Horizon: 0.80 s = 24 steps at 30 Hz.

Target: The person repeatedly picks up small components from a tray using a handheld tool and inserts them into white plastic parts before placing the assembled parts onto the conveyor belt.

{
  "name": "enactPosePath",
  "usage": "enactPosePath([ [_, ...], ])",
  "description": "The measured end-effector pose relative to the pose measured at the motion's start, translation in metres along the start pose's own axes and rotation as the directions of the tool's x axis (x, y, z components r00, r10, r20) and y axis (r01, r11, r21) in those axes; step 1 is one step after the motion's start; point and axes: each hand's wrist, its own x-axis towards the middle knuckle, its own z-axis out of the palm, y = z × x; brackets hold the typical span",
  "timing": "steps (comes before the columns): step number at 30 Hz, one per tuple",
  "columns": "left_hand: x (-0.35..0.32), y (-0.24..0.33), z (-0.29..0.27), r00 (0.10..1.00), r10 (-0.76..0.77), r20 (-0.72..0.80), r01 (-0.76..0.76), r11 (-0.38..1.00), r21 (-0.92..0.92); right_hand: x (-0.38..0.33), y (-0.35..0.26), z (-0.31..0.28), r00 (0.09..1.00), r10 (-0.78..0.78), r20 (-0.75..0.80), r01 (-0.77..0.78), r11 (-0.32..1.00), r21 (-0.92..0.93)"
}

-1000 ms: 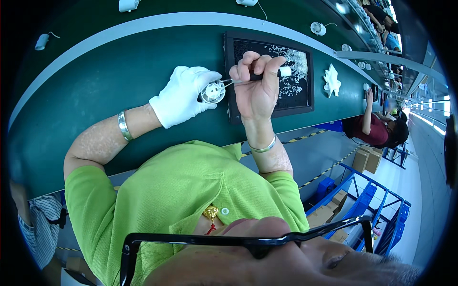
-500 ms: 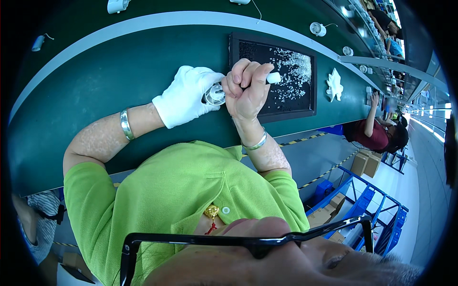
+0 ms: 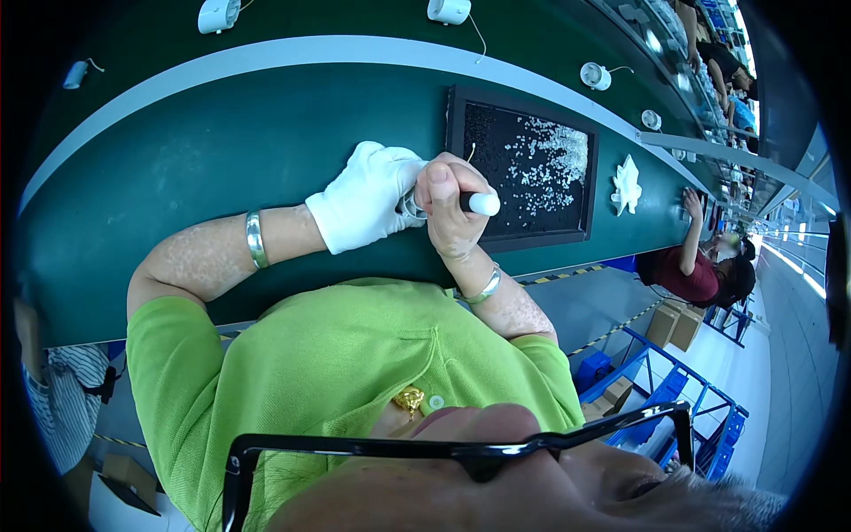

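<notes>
At the far left, a person in a striped garment (image 3: pixel 64 399) is partly seen beside the green bench (image 3: pixel 177 186), and a small white fitting (image 3: pixel 76 74) is set beyond the pale rail (image 3: pixel 337 49). Farther along that side, a larger cylindrical fitting (image 3: pixel 217 16) is placed. The left hand (image 3: pixel 368 195), covered by a white glove, is held over the bench with its fingers curled around a round white part (image 3: pixel 411 207), which is partly hidden between the two hands. Just to the right, the bare right hand (image 3: pixel 454 217) is folded into a fist around a tool (image 3: pixel 481 204), whose white end is pointed to the right; its tip is hidden, so whether the round part is touched by it cannot be told. Beside the right hand, a black tray (image 3: pixel 592 186) is rested on the bench, with many small translucent pieces (image 3: pixel 563 151) scattered over it, most thickly toward the far right. Past the rail, a white fitting with a lead (image 3: pixel 596 76) is seen, a crumpled white cloth (image 3: pixel 626 186) is laid just right of the tray, and farther right a co-worker in a dark red top (image 3: pixel 687 273) is seen with one arm extended to the bench
</notes>
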Motion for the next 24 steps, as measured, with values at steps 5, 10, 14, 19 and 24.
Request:
enactPosePath([
  [5,0.008,0.006,-0.005,0.992,0.047,-0.116,-0.049,0.999,-0.009,0.002,0.004,-0.002,1.0,0.03,0.009,-0.03,0.999,-0.032],
  [10,0.008,0.001,-0.002,1.0,-0.022,0.02,0.023,0.998,-0.056,0.01,0.0,-0.003,0.992,0.116,0.048,-0.119,0.991,0.059],
  [14,0.008,-0.005,-0.02,0.996,-0.041,-0.082,0.053,0.988,0.148,0.023,-0.034,-0.02,0.991,-0.104,-0.084,0.133,0.819,0.558],
  [19,0.094,-0.017,-0.117,0.936,-0.339,-0.095,0.303,0.64,0.707,0.019,-0.049,-0.063,0.961,-0.162,-0.225,0.238,0.9,0.365],
  [24,0.128,-0.091,-0.162,0.776,-0.372,-0.51,0.631,0.441,0.638,0.004,-0.046,-0.061,0.954,-0.14,-0.264,0.226,0.915,0.334],
])
